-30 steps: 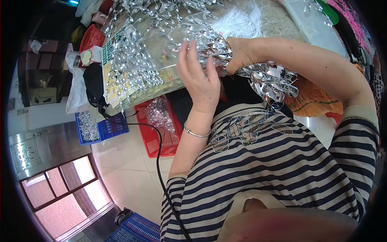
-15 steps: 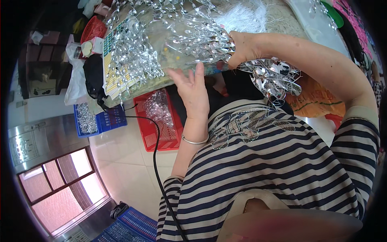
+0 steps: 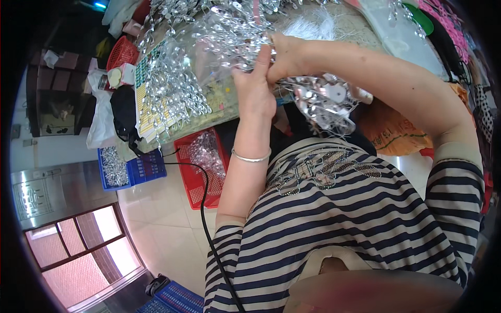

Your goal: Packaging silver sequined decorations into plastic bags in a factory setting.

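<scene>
A thick bundle of shiny silver bead strands (image 3: 229,39) lies over the near edge of the work table. My right hand (image 3: 287,56) is closed around its middle, and the bundle's other end (image 3: 326,101) hangs down past the edge, over my lap. Right beside it, my left hand (image 3: 254,88) is closed on the bundle from the near side. Its thumb points up against the right hand, while most of its fingers are hidden under the strands. Clear plastic film (image 3: 211,62) shows by the left hand's fingers.
More silver strands (image 3: 175,88) lie at the table's left, over a yellow striped sheet (image 3: 143,112). White fibres (image 3: 315,26) lie behind my right hand. Below stand a red basket (image 3: 195,193) and a blue basket (image 3: 141,167). A black cable (image 3: 203,208) hangs at my left; an orange sack (image 3: 402,138) sits right.
My left hand has moved up and right, from open beside the bundle to closed on it. My right hand and the bundle have shifted left and away from me.
</scene>
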Demonstrator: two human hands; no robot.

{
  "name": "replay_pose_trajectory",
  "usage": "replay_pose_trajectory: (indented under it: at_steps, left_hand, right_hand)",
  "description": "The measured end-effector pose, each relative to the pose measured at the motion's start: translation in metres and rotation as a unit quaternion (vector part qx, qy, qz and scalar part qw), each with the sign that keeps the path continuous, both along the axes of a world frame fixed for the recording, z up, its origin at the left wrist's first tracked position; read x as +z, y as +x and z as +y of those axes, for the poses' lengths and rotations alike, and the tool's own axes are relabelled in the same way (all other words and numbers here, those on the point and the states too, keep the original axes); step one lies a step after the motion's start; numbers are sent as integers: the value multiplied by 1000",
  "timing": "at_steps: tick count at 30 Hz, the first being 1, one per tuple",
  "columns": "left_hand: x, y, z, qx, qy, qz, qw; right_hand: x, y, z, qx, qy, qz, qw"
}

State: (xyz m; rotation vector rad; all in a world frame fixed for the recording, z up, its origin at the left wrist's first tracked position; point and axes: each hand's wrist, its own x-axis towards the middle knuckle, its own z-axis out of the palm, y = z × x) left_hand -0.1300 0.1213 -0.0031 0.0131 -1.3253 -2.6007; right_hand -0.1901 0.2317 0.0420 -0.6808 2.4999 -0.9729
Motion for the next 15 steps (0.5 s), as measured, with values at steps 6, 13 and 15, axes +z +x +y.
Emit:
replay_pose_trajectory:
  at_steps: [6,13,15]
  left_hand:
    - [-13,-9,-17,-42,41,-99,993]
    - [-30,-3,-28,-88,80,-159,980]
    - [-34,-3,-29,-79,98,-160,979]
  right_hand:
    - [-38,11,-14,-52,-59,3,997]
    - [-23,44,-12,-39,-37,-18,998]
    - [-27,49,-12,-44,-38,-1,998]
